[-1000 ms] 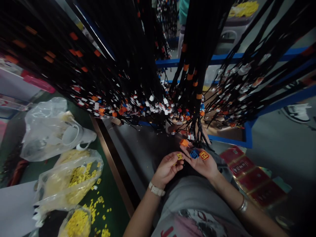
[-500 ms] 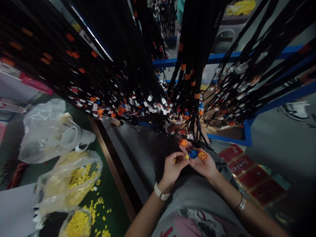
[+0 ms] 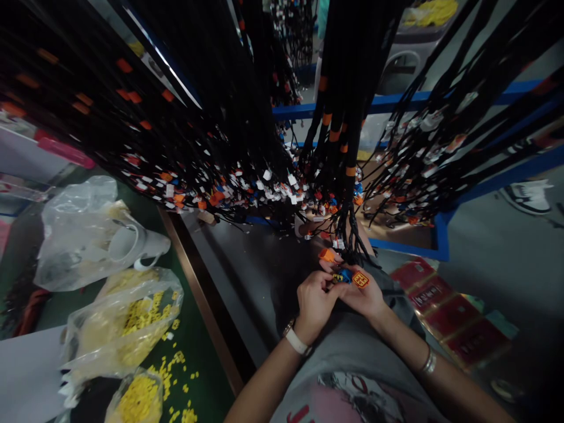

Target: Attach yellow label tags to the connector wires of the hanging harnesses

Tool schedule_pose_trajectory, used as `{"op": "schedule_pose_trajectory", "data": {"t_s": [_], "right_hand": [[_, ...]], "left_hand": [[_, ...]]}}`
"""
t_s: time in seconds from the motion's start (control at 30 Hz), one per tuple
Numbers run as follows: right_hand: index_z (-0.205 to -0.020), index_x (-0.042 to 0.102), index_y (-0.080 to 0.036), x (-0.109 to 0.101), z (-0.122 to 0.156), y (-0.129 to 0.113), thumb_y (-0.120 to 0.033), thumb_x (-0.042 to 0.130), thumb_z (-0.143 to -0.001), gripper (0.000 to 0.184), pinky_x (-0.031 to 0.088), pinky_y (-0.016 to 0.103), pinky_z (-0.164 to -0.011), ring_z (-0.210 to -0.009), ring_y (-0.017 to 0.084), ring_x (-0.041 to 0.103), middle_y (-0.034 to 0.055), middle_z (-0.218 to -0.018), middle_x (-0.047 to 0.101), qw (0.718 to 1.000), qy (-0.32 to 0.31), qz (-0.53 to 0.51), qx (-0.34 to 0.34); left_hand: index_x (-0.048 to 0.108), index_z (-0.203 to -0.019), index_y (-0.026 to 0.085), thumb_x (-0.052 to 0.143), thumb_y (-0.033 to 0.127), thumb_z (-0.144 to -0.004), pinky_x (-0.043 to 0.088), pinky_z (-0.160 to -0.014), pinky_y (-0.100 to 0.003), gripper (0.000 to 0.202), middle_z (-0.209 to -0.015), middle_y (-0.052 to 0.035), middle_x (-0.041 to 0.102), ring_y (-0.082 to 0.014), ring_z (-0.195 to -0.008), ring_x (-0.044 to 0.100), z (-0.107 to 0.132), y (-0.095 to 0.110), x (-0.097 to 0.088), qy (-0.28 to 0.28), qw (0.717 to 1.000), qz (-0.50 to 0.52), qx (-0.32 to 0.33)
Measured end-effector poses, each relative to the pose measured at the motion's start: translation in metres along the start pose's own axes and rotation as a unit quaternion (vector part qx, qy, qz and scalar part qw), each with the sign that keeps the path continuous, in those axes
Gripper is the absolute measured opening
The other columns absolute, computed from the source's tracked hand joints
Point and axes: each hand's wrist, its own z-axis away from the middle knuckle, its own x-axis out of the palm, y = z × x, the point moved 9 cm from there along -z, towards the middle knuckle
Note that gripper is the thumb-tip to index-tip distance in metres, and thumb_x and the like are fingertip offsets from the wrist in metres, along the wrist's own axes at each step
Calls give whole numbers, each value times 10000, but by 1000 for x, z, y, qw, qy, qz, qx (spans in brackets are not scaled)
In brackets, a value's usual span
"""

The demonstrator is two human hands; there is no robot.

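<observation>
- Yellow piece [image 3: 337,278]: pinched by left hand [image 3: 315,302], just beside blue connector [image 3: 346,275].
- Red connector [image 3: 361,279]: borne on right hand [image 3: 369,298], palm upturned, unclenched.

It's dim all round, and the black cables [image 3: 247,88] beyond the desk [image 3: 198,329] swallow the light, their detail lost in murk! White connectors [image 3: 293,197] at the far side of the desk glint brightly, though, and a plastic bag [image 3: 74,247] on it gives off a milky sheen. Right of the desk, the orange connector [image 3: 361,279] pops with colour while the blue connector [image 3: 346,275] looks soft. Farther right, the bottom corner falls nearly black, and the wide lens stretches everything towards the edges!
</observation>
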Motion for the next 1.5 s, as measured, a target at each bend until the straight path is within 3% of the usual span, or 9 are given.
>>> {"op": "schedule_pose_trajectory", "data": {"t_s": [0.33, 0.5, 0.67, 0.9, 1.07, 1.5], "right_hand": [[-1076, 578, -222, 8, 1, 0, -274, 461, -736, 363, 401, 459, -931, -1076, 247, 551, 67, -1118, 650, 1000, -4, -9, -4], [-1101, 567, -230, 14, 4, -1, -254, 449, -740, 380, 422, 445, -898, -1075, 243, 556, 66, -1119, 647, 1000, -7, -11, -2], [-1079, 576, -214, 12, 3, -2, -216, 441, -751, 355, 460, 395, -839, -1045, 224, 574, 71, -1074, 661, 1000, -9, -25, -11], [-990, 605, -185, 5, 2, 2, -199, 425, -767, 287, 461, 388, -849, -962, 207, 609, 68, -951, 698, 997, 1, -83, 6], [-995, 603, -178, 7, 2, 1, -204, 414, -776, 290, 476, 357, -823, -935, 196, 615, 61, -937, 704, 997, -2, -72, 2], [-965, 617, -205, 12, 4, -1, -192, 406, -788, 276, 462, 396, -849, -1013, 209, 594, 56, -990, 700, 998, 3, -65, -2]], "left_hand": [[614, -702, 168, 609, 488, -734, 348, -548, -226, 321, -664, -10, 623, -117, -588, 529, -1, 8, 7, -15, 999, -40, 8], [607, -699, 165, 607, 431, -759, 365, -563, -220, 272, -686, -15, 634, -117, -605, 543, 0, 5, 10, -31, 998, -45, 17], [597, -715, 165, 480, 339, -856, 369, -583, -219, 254, -701, -22, 620, -112, -621, 534, 2, 7, 8, -43, 998, -28, 46], [597, -943, 174, 561, 292, -798, 386, -573, -206, 191, -637, 25, 571, -98, -558, 489, 2, 1, 4, -33, 999, 33, 14], [643, -891, 188, 557, 255, -803, 394, -605, -202, 140, -758, -3, 640, -93, -605, 505, 1, 7, 3, -33, 998, 50, 34], [653, -884, 162, 529, 343, -819, 378, -531, -195, 228, -623, 7, 602, -87, -527, 493, -6, -1, -7, -19, 998, 66, -7]]}}
